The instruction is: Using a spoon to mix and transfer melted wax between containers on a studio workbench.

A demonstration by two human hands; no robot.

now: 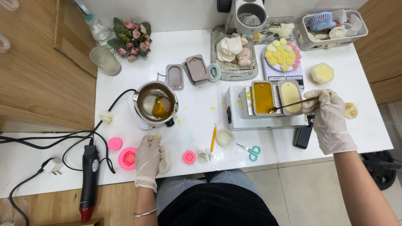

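Your left hand [147,161], gloved, grips the wire handle of the steel melting pot [155,101], steadying it on its warmer; amber wax sits inside. Your right hand [331,119] pinches a gold spoon [289,105], bowl dipped in the amber-filled oval mold [263,97] on the white tabletop [201,96], right of centre.

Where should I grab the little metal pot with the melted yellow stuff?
Probably by the thin wire handle, coming from the near table edge. It sticks out toward the person from the metal pot, away from the liquid. The gloved left hand holds it there.
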